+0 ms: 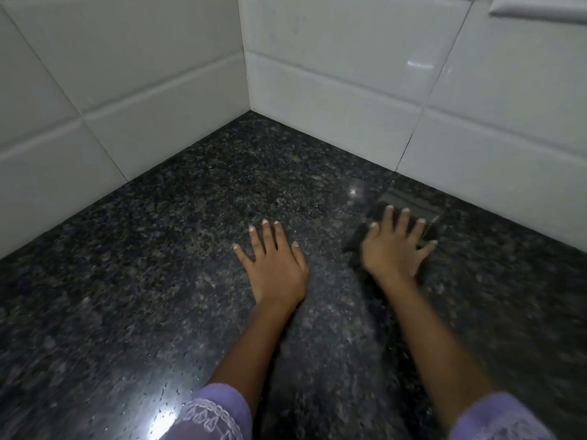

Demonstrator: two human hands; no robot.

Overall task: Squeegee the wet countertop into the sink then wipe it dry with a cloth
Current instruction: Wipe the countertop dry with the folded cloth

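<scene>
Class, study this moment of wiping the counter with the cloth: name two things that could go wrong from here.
1. The right hand presses flat on a small dark cloth with no closed grip, so it may slide out from under the palm.
2. Droplets glint on the countertop near the left sleeve, far from the cloth; that patch could stay wet, and the sleeve may soak it up.

cloth (386,231): dark, blurred, flat on countertop | countertop (190,249): dark speckled granite; droplets at near edge
</scene>
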